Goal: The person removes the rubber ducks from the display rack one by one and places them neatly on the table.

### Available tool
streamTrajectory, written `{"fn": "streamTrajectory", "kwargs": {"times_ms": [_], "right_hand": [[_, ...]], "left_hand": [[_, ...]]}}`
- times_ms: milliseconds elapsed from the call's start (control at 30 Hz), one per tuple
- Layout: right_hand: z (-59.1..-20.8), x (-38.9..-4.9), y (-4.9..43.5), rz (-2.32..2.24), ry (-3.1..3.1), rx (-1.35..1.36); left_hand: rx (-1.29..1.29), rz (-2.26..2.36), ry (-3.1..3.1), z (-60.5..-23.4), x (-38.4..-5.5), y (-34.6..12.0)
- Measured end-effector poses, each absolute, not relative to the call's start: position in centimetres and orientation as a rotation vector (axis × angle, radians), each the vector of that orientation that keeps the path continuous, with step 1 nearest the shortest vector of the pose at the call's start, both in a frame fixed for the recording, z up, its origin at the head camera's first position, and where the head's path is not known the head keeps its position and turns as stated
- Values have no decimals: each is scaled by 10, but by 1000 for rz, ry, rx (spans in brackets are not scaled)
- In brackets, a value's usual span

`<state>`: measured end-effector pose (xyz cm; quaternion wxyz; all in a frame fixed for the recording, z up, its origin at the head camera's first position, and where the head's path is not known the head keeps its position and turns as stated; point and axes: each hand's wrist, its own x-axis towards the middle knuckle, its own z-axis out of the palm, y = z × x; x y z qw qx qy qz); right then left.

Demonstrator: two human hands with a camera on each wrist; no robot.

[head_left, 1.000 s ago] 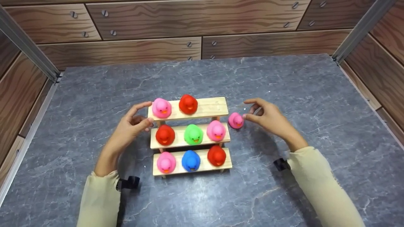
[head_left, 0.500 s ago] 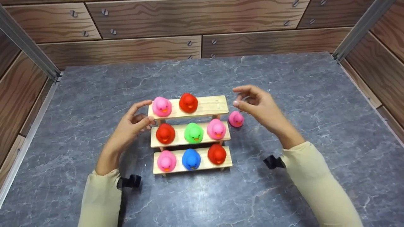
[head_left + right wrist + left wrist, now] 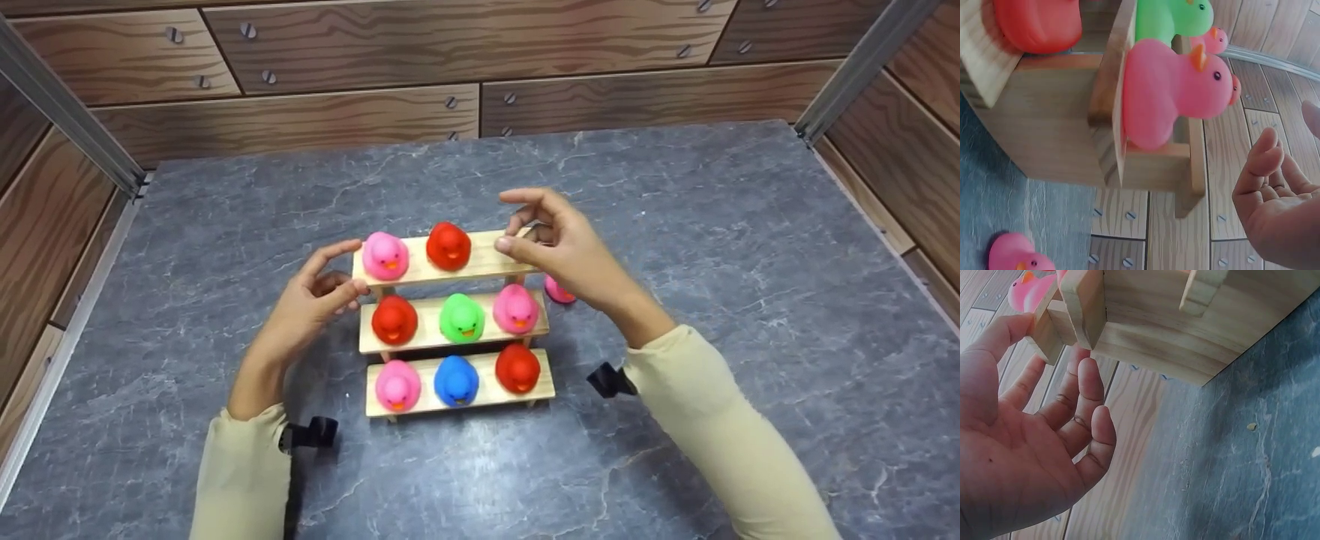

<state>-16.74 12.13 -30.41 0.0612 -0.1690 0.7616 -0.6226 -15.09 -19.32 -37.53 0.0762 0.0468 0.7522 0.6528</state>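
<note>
A three-tier wooden stand (image 3: 484, 262) holds rubber ducks. My left hand (image 3: 307, 296) pinches the left end of its top shelf between thumb and forefinger, other fingers below the board. On that shelf sit a pink duck (image 3: 385, 256) and a red duck (image 3: 448, 246). Over its right end hovers my right hand (image 3: 570, 244), thumb and forefinger apart, holding nothing. The middle shelf bears red (image 3: 394, 319), green (image 3: 461, 319) and pink ducks (image 3: 1151, 95). Pink, blue (image 3: 456, 381) and red ducks line the bottom shelf. Another pink duck (image 3: 559, 292), partly hidden by my right hand, sits right of the stand.
The grey marbled tabletop (image 3: 225, 217) surrounds the stand. Wood-patterned panels (image 3: 337, 52) wall in the back and both sides, with metal posts (image 3: 840, 75) at the corners. A black wrist mount (image 3: 611, 380) juts from each sleeve.
My right hand has moved left and away from the loose pink duck, to above the top shelf's right end. The left hand keeps its place on the stand.
</note>
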Motion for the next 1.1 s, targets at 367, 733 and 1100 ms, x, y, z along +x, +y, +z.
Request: {"fn": "streamTrajectory", "kwargs": {"times_ms": [367,733,1100], "right_hand": [[-310,-172,100,-1785,2269,-544],[-315,-172,89,-1684,2335,-580],[-314,-171,80,-1588,2451,-533]], "left_hand": [[115,1961,2262,-377,-150,-194],[114,1952,2270,-376,-152,-193],[113,1954,2267,-377,-153,-193]]}}
